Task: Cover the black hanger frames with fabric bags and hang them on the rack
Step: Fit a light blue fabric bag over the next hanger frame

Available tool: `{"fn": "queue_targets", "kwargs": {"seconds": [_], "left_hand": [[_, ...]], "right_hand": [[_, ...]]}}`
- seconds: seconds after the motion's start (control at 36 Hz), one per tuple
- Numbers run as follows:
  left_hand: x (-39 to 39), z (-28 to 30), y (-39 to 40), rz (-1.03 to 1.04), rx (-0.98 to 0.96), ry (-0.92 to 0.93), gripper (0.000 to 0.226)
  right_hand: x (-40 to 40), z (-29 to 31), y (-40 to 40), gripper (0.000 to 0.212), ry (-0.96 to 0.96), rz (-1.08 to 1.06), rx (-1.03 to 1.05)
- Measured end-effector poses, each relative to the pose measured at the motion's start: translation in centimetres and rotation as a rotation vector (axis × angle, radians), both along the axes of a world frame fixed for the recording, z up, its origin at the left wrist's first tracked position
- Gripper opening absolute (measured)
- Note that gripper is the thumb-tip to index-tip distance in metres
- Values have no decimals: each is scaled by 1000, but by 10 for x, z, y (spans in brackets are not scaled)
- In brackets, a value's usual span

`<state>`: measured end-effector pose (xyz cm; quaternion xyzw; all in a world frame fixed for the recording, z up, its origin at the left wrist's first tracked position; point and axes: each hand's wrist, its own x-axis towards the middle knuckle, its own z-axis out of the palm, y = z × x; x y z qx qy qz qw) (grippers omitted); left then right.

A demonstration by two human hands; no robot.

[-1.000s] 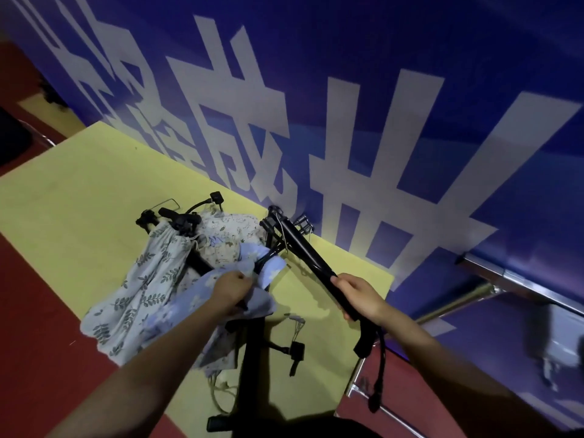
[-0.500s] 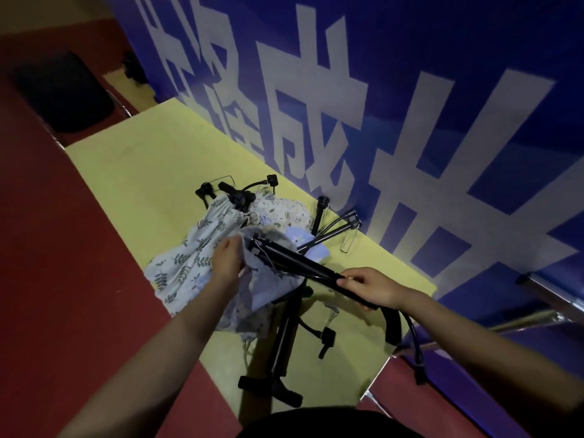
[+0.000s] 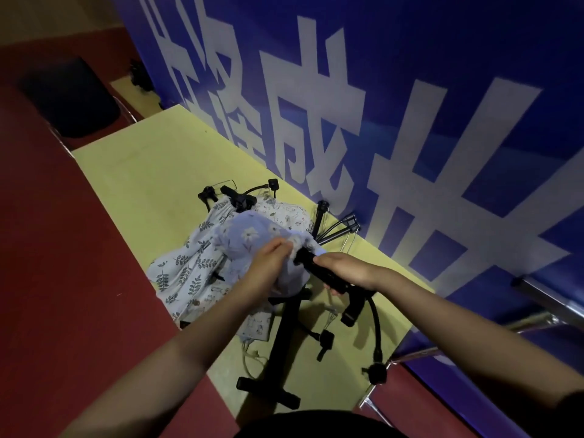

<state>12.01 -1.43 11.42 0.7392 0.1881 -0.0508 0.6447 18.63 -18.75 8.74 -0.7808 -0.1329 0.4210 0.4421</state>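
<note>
1. While the left hand (image 3: 268,263) pinches the gathered mouth of a pale blue flowered fabric bag (image 3: 252,245) between thumb and fingers at the centre of the frame, the right hand (image 3: 344,273) is wrapped round a black hanger frame (image 3: 319,273), fingers curled over its bar.
2. The upper end of that frame sits right at the bag's opening, touching the cloth; how far it goes inside cannot be told, because the fabric and the left hand cover it.
3. The frame's lower end, with a bent black arm (image 3: 376,324), hangs below the right hand towards the lower right.
4. Left of centre, a leaf-print bag (image 3: 186,267) lies on the yellow table (image 3: 142,172), with black frame parts (image 3: 237,197) sticking out of its gathered top.
5. A white small-print bag (image 3: 287,216) lies just behind the blue one, its contents hidden.
6. More bare black frames (image 3: 335,232) lie near the blue banner wall (image 3: 410,90), right of centre.
7. A black stand with a crossbar foot (image 3: 278,349) stretches down towards the bottom of the frame.
</note>
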Motion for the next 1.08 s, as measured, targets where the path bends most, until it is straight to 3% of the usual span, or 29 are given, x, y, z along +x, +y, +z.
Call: {"fn": "queue_targets", "kwargs": {"seconds": [0.08, 0.14, 0.25, 0.39, 0.5, 0.61, 0.69, 0.78, 0.86, 0.94, 1.0, 1.08], "left_hand": [[5, 4, 17, 42, 158, -27, 25], [9, 6, 28, 30, 285, -142, 24], [22, 11, 46, -127, 559, -284, 23], [33, -5, 62, -447, 853, -79, 25], [31, -6, 58, -526, 828, 45, 31], [24, -9, 55, -413, 793, 58, 48], [25, -15, 61, -315, 804, 43, 55], [26, -16, 65, -223, 724, 26, 49], [27, -20, 72, -122, 607, 22, 35], [25, -17, 72, -37, 515, -22, 32], [24, -12, 67, -15, 468, -51, 34], [24, -8, 56, -14, 440, -118, 32]], "right_hand": [[4, 1, 1, 40, -284, 164, -159], [8, -2, -2, 44, -517, 311, -285], [10, 0, -3, 38, -911, 473, -285], [20, 22, 11, 43, -1199, 556, -220], [32, 35, 21, 38, -1350, 678, -299], [36, 46, 31, 36, -1406, 709, -262], [42, 52, 31, 41, -1458, 591, -235], [46, 59, 21, 37, -1507, 379, -243], [45, 59, 6, 33, -1510, -20, -156], [44, 56, -3, 52, -1180, -358, -185], [44, 53, -3, 67, -944, -426, -209], [40, 54, 3, 67, -740, -425, -132]]}}
